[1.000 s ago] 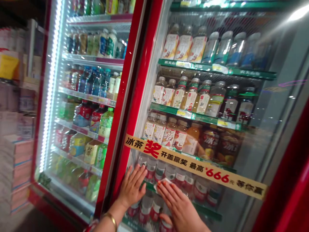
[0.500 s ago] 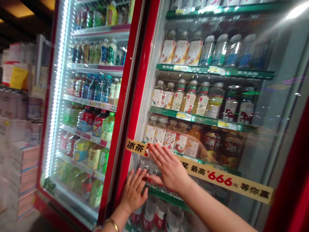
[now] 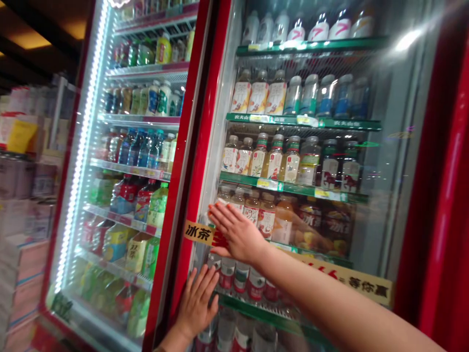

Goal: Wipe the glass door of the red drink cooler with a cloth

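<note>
My right hand (image 3: 234,233) lies flat against the glass door (image 3: 377,161) of a red drinks fridge, fingers stretched out and pointing left. It covers part of a yellow banner sticker (image 3: 199,232) that runs across the glass. Nothing shows under the palm. My left hand (image 3: 198,300) is lower down, pressed flat on the same glass beside the red door frame (image 3: 200,146), fingers spread and pointing up. Behind the glass, rows of tea and water bottles (image 3: 273,159) stand on green shelves.
A second lit fridge (image 3: 128,146) full of bottles stands to the left. Stacked boxes and packets (image 3: 22,205) fill shelving at the far left. Another red fridge edge (image 3: 439,195) rises on the right.
My right hand has slid up and left across the glass, from the bottom shelf level onto the banner sticker. My left hand stays pressed low on the glass by the frame.
</note>
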`<state>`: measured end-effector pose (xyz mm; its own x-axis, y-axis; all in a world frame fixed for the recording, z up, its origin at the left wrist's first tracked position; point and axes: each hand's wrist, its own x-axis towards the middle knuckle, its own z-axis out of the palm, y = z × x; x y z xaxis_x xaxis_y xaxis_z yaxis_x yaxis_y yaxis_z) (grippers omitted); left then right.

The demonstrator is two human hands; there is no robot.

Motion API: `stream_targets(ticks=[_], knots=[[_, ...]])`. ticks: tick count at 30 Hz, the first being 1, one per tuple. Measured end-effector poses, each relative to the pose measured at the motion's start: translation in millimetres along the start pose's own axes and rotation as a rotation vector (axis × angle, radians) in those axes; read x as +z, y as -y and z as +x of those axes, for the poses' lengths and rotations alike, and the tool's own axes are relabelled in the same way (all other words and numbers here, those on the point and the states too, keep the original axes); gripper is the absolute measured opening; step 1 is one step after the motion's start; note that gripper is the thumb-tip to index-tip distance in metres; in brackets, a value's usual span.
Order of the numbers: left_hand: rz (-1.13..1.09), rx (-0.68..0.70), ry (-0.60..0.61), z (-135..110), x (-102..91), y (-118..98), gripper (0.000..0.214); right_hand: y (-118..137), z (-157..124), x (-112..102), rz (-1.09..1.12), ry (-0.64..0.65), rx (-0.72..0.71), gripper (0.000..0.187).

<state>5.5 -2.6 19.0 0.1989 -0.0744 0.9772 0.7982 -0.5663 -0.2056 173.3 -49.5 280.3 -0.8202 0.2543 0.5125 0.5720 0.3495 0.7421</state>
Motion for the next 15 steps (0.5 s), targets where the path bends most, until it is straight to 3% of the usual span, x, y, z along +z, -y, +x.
stream_targets(ticks=[2,5,7,8,9,11,13,15], knots=[[-0.034,-0.018,-0.001,1,0.5,-1,0.059,-51,-26,-31,-0.049,-0.071,0.258,0.096],[-0.066,-0.03,-0.016,1,2.3,-2,0.065,-136,-64,-81,-0.174,-0.199,0.779,0.094],[-0.075,-0.037,-0.024,1,3.3,-3,0.068,-159,-85,-97,-0.225,-0.285,1.056,0.096],[-0.08,-0.039,-0.025,1,3.4,-3,0.069,-155,-94,-97,-0.237,-0.313,1.128,0.097],[-0.089,-0.043,-0.028,1,3.4,-2,0.07,-140,-102,-91,-0.242,-0.321,1.138,0.098],[-0.111,-0.053,-0.035,1,3.2,-2,0.07,-92,-117,-72,-0.22,-0.258,0.96,0.099],[-0.127,-0.056,-0.041,1,3.2,-2,0.071,-45,-132,-51,-0.13,-0.1,0.544,0.096],[-0.152,-0.065,-0.047,2,3.6,-1,0.07,-26,-148,-45,-0.068,0.059,0.193,0.093]])
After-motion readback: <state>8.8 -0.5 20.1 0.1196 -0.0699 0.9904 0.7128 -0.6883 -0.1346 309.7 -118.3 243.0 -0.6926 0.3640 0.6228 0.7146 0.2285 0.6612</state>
